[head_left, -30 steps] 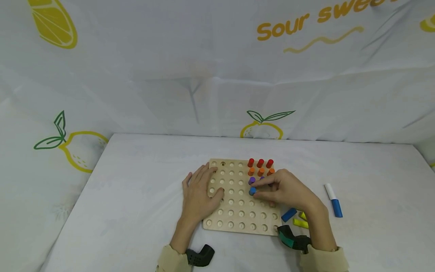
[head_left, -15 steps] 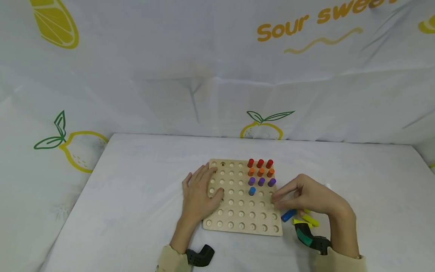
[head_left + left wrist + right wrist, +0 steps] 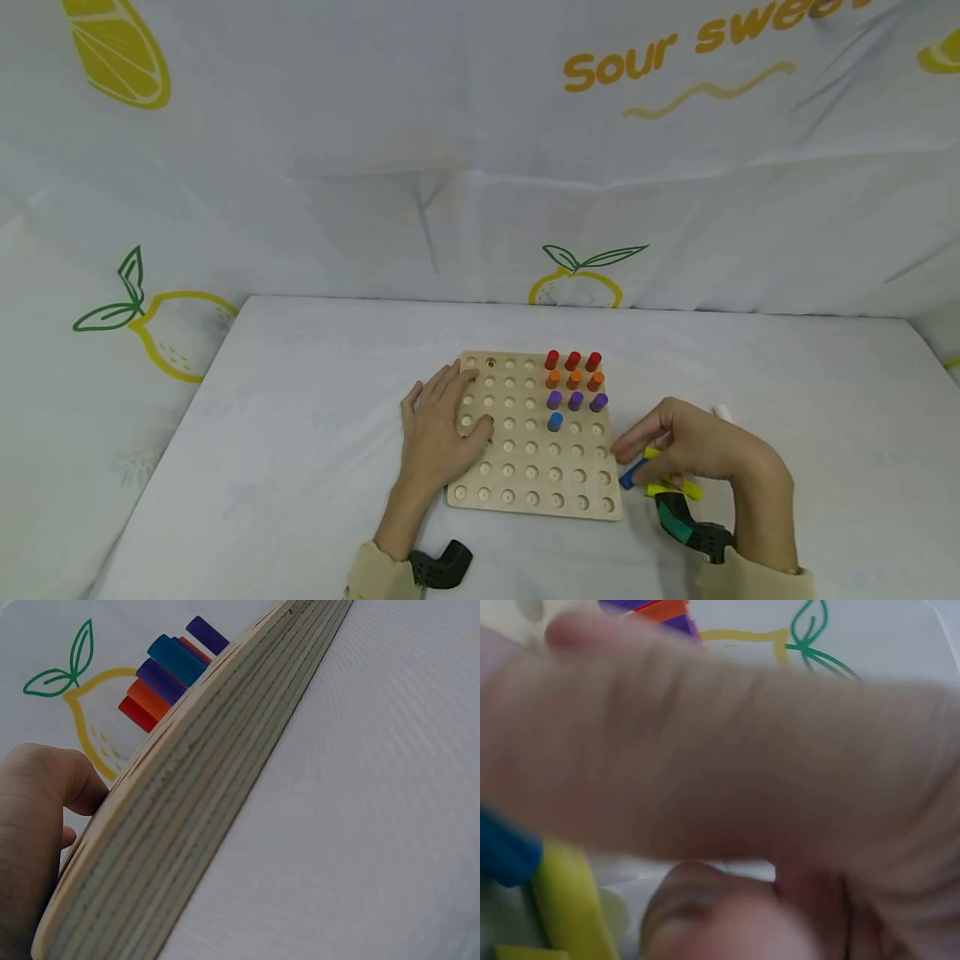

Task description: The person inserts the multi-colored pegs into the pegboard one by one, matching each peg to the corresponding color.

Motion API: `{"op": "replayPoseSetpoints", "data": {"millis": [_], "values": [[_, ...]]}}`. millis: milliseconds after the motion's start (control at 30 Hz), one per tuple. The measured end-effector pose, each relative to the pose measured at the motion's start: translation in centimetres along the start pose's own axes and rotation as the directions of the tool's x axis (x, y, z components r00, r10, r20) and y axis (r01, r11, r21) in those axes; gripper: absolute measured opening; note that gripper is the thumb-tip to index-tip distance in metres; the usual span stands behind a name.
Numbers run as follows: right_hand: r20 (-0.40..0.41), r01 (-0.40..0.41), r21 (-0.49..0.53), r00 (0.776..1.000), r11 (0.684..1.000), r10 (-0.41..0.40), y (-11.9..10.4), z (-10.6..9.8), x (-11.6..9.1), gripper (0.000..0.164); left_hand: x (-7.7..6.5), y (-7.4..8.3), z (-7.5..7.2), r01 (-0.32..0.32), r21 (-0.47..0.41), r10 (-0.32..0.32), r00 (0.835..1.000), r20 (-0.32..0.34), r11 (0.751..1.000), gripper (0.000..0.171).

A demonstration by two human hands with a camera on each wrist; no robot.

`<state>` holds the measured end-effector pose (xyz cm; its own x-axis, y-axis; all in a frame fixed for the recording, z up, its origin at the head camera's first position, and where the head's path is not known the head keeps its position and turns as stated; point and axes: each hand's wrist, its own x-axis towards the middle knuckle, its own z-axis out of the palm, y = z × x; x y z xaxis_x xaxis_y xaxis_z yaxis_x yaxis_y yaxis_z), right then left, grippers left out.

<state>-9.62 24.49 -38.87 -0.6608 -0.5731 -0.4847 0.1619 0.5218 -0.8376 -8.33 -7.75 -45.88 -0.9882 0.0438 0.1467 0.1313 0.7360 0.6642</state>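
A wooden pegboard (image 3: 521, 472) lies on the white-covered table. My left hand (image 3: 441, 437) rests on its left edge, fingers spread over the holes; the left wrist view shows the board's thick layered side (image 3: 187, 795). Beyond the board's right edge, my right hand (image 3: 693, 442) reaches down, thumb and index finger apart at a loose blue peg (image 3: 628, 478). In the right wrist view a finger covers part of that blue peg (image 3: 508, 851). On the board stand red pegs (image 3: 573, 360), orange pegs (image 3: 574, 380), purple pegs (image 3: 576, 401) and one blue peg (image 3: 555, 422).
Several yellow pegs (image 3: 693, 490) lie loose under and beside my right hand. A marker's white end (image 3: 722, 412) peeks out behind that hand. Black devices are worn on both wrists. A white cloth with lemon prints (image 3: 375, 167) hangs behind the table.
My right hand let go of the blue peg, now upright in the board, and moved right and down to the loose pegs. My left hand has stayed still.
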Motion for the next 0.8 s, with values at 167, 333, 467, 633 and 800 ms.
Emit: {"op": "replayPoseSetpoints", "data": {"millis": [167,333,467,633,800], "values": [[-0.064,-0.057,-0.088,0.997,0.994,0.051,-0.02,0.17,0.09,0.03,-0.01,0.05,-0.04,0.003,-0.002,-0.003,1.0,0.006,1.0,0.063],[-0.121,-0.12,-0.126,0.987,0.985,0.105,-0.35,0.41,0.26,0.026,-0.05,0.09,-0.08,0.008,-0.003,-0.008,1.0,0.008,1.0,0.063],[-0.184,-0.201,-0.186,0.969,0.962,0.167,-0.62,0.52,0.3,0.025,-0.13,0.05,-0.07,0.012,-0.002,-0.012,1.0,0.007,1.0,0.063],[-0.214,-0.22,-0.227,0.962,0.949,0.172,-0.6,0.45,0.27,0.027,-0.15,0.0,-0.02,0.011,0.001,-0.011,1.0,0.003,1.0,0.063],[-0.23,-0.205,-0.245,0.962,0.948,0.148,-0.38,0.25,0.35,0.028,-0.15,0.0,-0.01,0.008,-0.003,-0.008,1.0,-0.002,1.0,0.063]]}}
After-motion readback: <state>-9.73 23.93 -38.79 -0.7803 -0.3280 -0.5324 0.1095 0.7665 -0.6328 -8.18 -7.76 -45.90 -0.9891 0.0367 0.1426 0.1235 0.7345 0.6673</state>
